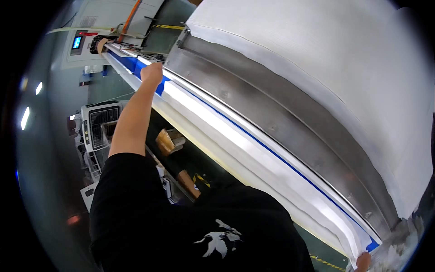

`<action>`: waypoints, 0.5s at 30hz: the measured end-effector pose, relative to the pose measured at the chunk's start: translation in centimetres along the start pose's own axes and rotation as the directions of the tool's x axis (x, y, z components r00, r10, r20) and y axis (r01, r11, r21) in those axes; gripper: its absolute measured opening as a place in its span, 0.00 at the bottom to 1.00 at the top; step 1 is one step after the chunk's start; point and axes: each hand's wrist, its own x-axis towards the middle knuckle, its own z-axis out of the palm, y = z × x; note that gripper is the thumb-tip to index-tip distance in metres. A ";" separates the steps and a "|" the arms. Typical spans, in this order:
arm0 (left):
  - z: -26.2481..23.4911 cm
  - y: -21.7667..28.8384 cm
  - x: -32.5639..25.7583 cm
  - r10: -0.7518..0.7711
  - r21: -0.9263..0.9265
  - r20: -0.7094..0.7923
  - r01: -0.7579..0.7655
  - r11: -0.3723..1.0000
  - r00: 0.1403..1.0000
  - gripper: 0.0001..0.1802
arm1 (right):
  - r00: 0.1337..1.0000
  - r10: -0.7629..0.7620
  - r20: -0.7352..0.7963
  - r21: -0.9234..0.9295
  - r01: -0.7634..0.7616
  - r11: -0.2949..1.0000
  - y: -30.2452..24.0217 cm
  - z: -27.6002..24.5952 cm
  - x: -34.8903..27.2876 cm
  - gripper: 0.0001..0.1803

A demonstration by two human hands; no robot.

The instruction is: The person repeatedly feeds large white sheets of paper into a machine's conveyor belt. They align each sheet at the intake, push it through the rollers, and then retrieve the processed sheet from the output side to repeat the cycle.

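A long white cloth (235, 130) lies along a blue-lined trough (136, 67) that runs from the upper left to the lower right. My left arm is stretched out to the far part of this trough. There my left hand (152, 73) is closed in a fist over the blue lining, just beyond the cloth's far end; what its fingers hold is hidden. Down at the lower right, my right hand (363, 261) is closed at the near end of the white cloth, partly cut off by the picture's dark rim. A blue corner (372, 245) shows right above it.
Beyond the trough stretches a grey metal plate (253, 106), with a big white sheet (317, 50) over it. A cream-coloured edge (199, 145) runs along my side. Cardboard boxes (168, 141) sit below on the left, near a white rack unit (100, 124). A lit screen (77, 42) is far left.
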 end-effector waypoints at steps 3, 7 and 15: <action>4.8 2.6 -0.5 0.044 -0.295 -0.079 -0.066 0.953 0.996 0.13 | 1.000 0.002 -0.021 0.001 -0.002 1.000 6.0 4.7 -2.3 0.11; 5.2 5.3 -2.8 0.152 -0.294 0.067 -0.126 0.948 0.986 0.18 | 0.976 0.077 0.205 0.106 -0.100 0.989 0.8 -1.2 1.2 0.25; 1.1 7.2 -5.1 0.154 -0.261 0.105 -0.123 0.958 0.982 0.18 | 0.936 0.351 0.032 0.038 -0.352 0.935 1.6 -2.0 -1.4 0.17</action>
